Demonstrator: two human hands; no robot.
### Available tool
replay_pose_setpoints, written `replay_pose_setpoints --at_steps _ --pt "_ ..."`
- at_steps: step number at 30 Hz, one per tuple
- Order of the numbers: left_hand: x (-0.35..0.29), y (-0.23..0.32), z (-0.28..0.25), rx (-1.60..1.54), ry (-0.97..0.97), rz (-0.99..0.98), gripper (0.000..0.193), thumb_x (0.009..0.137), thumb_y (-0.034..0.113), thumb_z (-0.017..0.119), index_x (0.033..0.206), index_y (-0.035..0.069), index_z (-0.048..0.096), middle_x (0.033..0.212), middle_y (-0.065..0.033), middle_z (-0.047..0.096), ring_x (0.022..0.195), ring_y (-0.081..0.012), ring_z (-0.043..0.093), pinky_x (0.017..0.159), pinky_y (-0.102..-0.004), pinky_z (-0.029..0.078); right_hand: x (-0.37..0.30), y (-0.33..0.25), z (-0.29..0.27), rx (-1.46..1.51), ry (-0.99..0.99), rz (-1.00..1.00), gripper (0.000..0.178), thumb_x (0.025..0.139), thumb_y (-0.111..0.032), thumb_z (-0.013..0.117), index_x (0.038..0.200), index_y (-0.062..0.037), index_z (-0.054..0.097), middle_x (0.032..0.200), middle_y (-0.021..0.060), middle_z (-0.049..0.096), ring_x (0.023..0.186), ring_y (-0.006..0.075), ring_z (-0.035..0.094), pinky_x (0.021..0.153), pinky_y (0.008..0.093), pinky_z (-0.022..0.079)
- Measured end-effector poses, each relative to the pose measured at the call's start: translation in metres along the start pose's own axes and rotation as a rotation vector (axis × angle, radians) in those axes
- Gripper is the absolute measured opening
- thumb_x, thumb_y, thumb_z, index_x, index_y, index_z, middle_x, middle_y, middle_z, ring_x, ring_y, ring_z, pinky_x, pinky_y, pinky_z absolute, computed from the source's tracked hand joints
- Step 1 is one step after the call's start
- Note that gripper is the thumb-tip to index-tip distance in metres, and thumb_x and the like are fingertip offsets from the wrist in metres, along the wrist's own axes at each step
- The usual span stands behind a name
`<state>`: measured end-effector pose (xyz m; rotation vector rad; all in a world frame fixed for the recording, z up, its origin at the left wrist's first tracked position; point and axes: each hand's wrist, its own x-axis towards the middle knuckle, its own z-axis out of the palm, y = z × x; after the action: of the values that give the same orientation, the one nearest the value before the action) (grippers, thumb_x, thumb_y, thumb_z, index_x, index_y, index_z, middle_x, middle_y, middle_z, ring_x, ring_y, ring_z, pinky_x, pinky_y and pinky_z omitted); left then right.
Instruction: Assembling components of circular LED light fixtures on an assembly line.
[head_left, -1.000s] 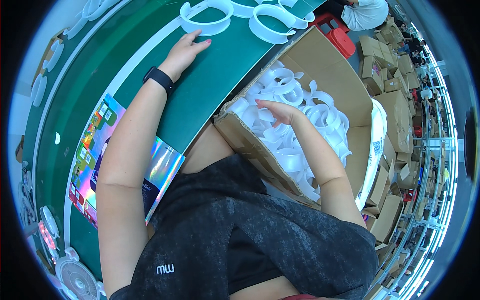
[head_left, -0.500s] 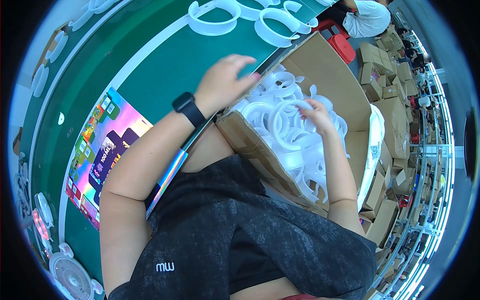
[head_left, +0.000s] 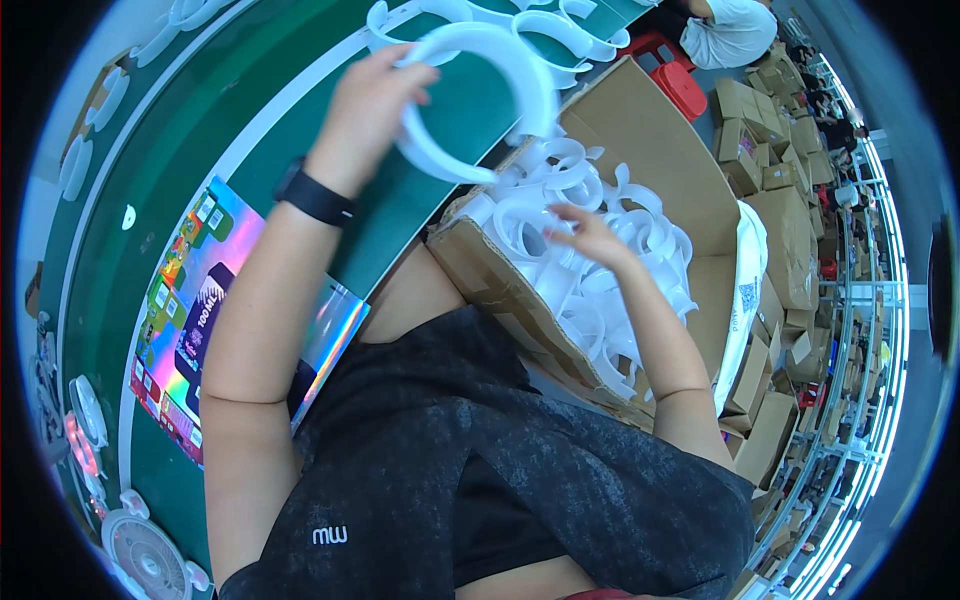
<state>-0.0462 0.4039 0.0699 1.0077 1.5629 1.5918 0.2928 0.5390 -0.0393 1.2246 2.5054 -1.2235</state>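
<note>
A large white translucent plastic ring [head_left: 538,85] hangs over the green table's edge beside the carton. Its rim is held in the closed fingers of my left hand [head_left: 368,112], at the ring's left side. Below and to the right, my right hand [head_left: 592,238] hovers above a heap of similar white plastic rings [head_left: 610,300], its fingers apart and nothing in them. The heap lies in an open cardboard box [head_left: 480,265] beside my lap. Some of the rings overlap and tangle, so many are partly hidden.
More white rings [head_left: 555,35] stand at the green table's [head_left: 300,130] far end. A colourful shiny printed sheet [head_left: 235,270] lies left of my forearm, and a small fan [head_left: 150,555] sits lower left. Behind the box are red stools [head_left: 680,90], a seated person and stacked cartons [head_left: 790,250].
A ring lifted over the box by my right hand is now in my left hand, up and left over the table. My right hand has let go and shifted slightly left.
</note>
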Motion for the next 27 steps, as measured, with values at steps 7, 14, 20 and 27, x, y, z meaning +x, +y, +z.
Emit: replay_pose_setpoints --at_steps 7,14,20,27 --pt "0.012 -0.038 -0.087 0.327 0.14 -0.346 0.029 0.085 0.031 0.058 0.093 0.003 0.063 0.074 -0.0056 0.061 0.059 -0.017 0.058 0.048 -0.0311 0.045 0.052 0.024 0.06 -0.125 -0.44 0.199 0.057 0.073 -0.017 0.072 0.128 -0.0061 0.063 0.121 0.014 0.067 0.111 0.0269 0.063 0.096 0.0334 0.048" --pt "0.028 -0.074 -0.093 0.576 0.243 -0.247 0.045 0.088 0.036 0.056 0.108 -0.004 0.064 0.09 -0.019 0.069 0.083 -0.0358 0.065 0.079 -0.0417 0.049 0.059 0.044 0.029 -0.173 -0.169 -0.041 0.026 0.084 -0.021 0.066 0.104 -0.0053 0.072 0.089 0.0059 0.072 0.081 0.024 0.066 0.074 0.0397 0.051" --pt "0.005 -0.043 -0.062 0.748 0.463 0.429 0.059 0.092 0.044 0.061 0.132 0.001 0.053 0.131 -0.0221 0.055 0.121 -0.036 0.053 0.102 -0.0391 0.042 -0.009 -0.01 -0.082 0.515 0.262 -0.085 0.021 0.094 -0.022 0.061 0.098 -0.0026 0.07 0.073 0.0029 0.066 0.063 0.0073 0.059 0.056 0.0238 0.046" --pt "-0.06 0.027 0.049 0.034 -0.419 0.213 0.069 0.091 0.036 0.069 0.145 0.006 0.039 0.13 -0.0135 0.056 0.12 -0.0221 0.055 0.1 -0.0366 0.045 -0.061 -0.133 -0.088 1.061 0.056 -0.518 0.03 0.1 -0.023 0.053 0.104 0.0043 0.063 0.065 0.0066 0.061 0.054 0.0142 0.057 0.057 0.0284 0.049"
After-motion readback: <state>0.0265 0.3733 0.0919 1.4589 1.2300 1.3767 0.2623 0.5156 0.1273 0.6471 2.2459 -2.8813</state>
